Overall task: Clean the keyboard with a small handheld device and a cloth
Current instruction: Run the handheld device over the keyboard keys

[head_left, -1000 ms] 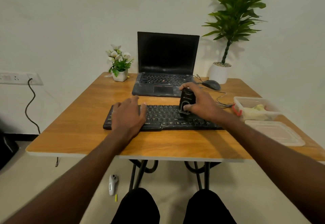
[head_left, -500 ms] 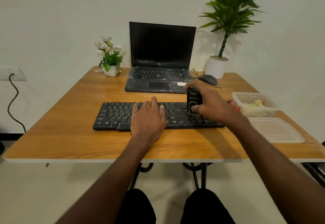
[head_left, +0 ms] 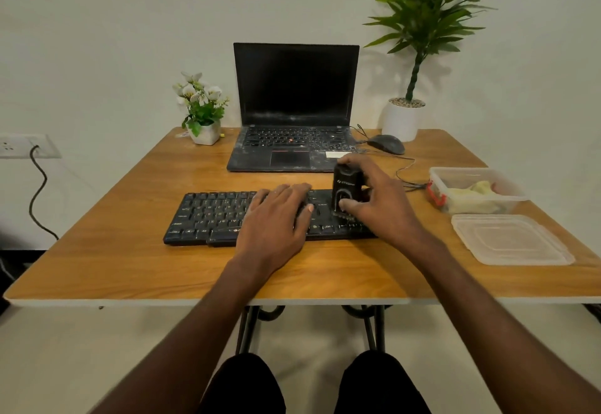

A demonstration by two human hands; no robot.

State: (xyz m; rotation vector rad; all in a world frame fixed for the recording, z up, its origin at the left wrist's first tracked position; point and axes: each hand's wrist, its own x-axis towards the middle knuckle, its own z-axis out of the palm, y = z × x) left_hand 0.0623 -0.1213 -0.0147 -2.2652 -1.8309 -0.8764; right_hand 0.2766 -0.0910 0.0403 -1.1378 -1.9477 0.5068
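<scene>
open tub [head_left: 437, 175] holds yellowish cloth [head_left: 471, 191].

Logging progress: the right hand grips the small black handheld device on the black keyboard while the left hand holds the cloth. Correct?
Not quite. In the head view the left hand lies flat on the black keyboard, holding nothing; right hand grips the small black handheld device.

Both bare forearms extend forward from the lower frame edge. The left hand [head_left: 276, 218] lies palm-down, fingers straight and together, pressing flat on the keyboard [head_left: 208, 215]. The right hand [head_left: 379, 200] is arched, thumb and fingers curled around the small black handheld cleaning device [head_left: 346, 191], holding it upright with its base on the keys
</scene>
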